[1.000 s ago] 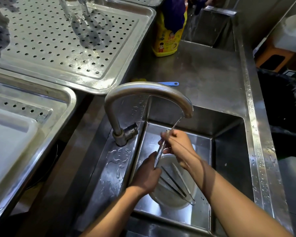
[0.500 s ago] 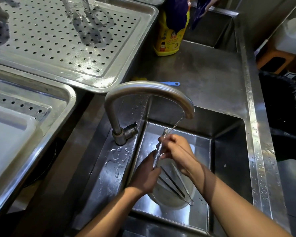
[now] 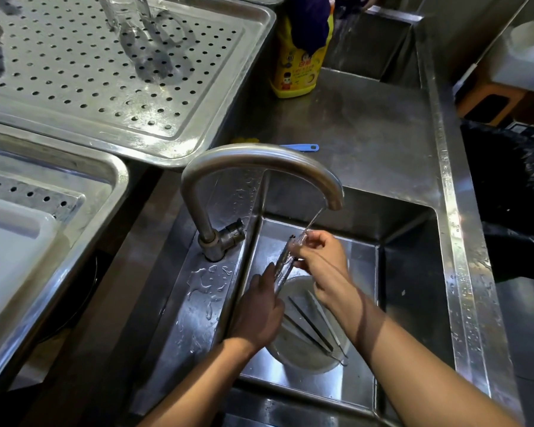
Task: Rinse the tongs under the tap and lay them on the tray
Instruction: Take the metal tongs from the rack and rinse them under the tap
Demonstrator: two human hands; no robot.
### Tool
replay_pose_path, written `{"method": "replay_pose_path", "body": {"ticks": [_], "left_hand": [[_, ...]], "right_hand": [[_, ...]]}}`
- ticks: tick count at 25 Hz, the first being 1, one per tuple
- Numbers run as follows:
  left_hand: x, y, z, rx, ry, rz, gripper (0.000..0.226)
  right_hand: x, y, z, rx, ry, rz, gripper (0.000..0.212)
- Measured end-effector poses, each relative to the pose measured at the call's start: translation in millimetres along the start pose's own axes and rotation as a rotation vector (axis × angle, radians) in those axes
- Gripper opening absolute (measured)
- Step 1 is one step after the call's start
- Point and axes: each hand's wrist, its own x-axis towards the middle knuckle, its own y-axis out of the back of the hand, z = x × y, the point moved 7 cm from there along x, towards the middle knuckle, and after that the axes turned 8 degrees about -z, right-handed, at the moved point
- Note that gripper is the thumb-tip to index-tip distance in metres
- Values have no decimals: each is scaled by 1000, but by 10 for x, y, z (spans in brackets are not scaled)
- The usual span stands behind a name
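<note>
The upper end of the tongs [image 3: 285, 261] is pinched between the curled fingertips [image 3: 299, 246] of the right hand [image 3: 321, 260], just below the outlet of the tap [image 3: 259, 160]. The lower end is gripped by the left hand [image 3: 258, 312], with the thumb laid along the metal and the other fingers wrapped round it from beneath. The tongs are held slanted between the two hands, with the two arms pressed narrow together. The top tip is met by a thin stream of water [image 3: 314, 218] falling from the tap's outlet. Directly below the tap, the sink [image 3: 407, 272] is seen, and in it, under the hands, a pale bowl [image 3: 305, 362] in which several slim metal tools [image 3: 310, 323] are laid. Behind and to the left of the tap, a perforated tray [image 3: 74, 72] is set. A second tray [image 3: 111, 186] is placed to the left of the tap. Behind the tap, a yellow bottle [image 3: 296, 66] is stood.
</note>
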Motion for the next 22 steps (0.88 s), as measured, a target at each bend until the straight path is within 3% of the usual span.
{"method": "replay_pose_path", "body": {"ticks": [3, 6, 8, 12, 16, 22], "left_hand": [[11, 16, -13, 19, -18, 10, 71], [11, -30, -73, -48, 5, -20, 69], [5, -36, -65, -79, -5, -26, 68], [11, -62, -116, -19, -35, -9, 67], [17, -88, -99, 13, -33, 13, 71], [86, 119, -78, 208, 33, 150, 73]], "right_hand": [[-108, -197, 138, -191, -92, -215, 24], [77, 0, -47, 58, -44, -51, 17], [99, 17, -55, 181, -34, -60, 6], [-17, -61, 145, -31, -136, -230, 16], [104, 37, -56, 81, -93, -78, 28], [84, -10, -100, 51, -47, -129, 11]]}}
